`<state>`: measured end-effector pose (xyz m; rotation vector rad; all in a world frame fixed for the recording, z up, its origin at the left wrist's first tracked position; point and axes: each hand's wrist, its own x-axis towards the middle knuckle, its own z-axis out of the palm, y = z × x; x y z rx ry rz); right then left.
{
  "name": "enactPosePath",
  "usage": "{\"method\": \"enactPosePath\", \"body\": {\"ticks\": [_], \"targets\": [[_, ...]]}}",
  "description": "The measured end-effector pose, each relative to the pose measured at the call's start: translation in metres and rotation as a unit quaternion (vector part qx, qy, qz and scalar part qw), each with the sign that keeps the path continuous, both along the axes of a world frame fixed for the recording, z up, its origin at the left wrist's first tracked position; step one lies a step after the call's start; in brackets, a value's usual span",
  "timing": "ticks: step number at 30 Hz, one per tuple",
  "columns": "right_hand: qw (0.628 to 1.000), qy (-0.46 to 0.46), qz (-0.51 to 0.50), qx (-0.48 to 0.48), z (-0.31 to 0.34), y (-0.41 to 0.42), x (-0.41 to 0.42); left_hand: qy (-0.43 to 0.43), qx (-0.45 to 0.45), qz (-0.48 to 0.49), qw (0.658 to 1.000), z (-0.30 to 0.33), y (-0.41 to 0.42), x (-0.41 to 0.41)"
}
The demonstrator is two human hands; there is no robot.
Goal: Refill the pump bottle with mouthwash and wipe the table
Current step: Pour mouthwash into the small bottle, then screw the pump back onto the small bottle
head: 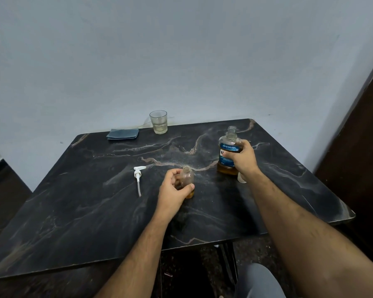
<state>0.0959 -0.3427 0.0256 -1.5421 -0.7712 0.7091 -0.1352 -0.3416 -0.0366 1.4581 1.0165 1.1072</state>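
A small clear pump bottle [187, 176] stands upright at the table's middle, neck open, with a little amber liquid at its bottom. My left hand [174, 190] is wrapped around it. Its white pump head [138, 177] with the dip tube lies flat on the table to the left. My right hand [242, 158] grips the mouthwash bottle [228, 145], which stands upright with its cap off, has a blue label and holds amber liquid low down. A white cap [241, 179] peeks out beside my right wrist.
The dark marble table [84, 211] stands against a pale wall. A folded blue cloth [122, 133] lies at the far left edge. A clear drinking glass [158, 121] stands beside it at the back. A dark door frame runs along the right.
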Motion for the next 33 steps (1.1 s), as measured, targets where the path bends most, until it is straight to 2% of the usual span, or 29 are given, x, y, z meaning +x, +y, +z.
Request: {"method": "enactPosePath", "body": {"ticks": [11,18,21,25,27,30,33], "targets": [[1.0,-0.01,0.007,0.009,-0.007,-0.002,0.003,0.015,0.001,-0.001,1.0,-0.005,0.005,-0.001],[0.998,-0.058,-0.019,0.014,-0.013,-0.005,0.002,0.027,0.002,0.0,1.0,-0.006,0.007,-0.001],[0.986,-0.13,-0.099,0.024,-0.016,-0.013,-0.008,0.031,0.002,-0.001,1.0,-0.007,0.008,-0.002],[0.929,-0.285,-0.205,0.117,-0.021,-0.033,-0.042,0.045,0.005,-0.001,0.999,-0.008,0.005,-0.003],[0.914,-0.322,-0.191,0.157,-0.026,-0.039,-0.059,0.042,0.004,-0.01,0.999,-0.007,0.003,-0.006],[0.916,-0.326,-0.106,0.209,-0.029,-0.041,-0.079,0.066,0.01,-0.015,0.998,-0.002,0.0,-0.017],[0.928,-0.306,-0.038,0.211,-0.027,-0.038,-0.091,0.113,0.022,-0.021,0.993,0.01,-0.001,-0.037]]}}
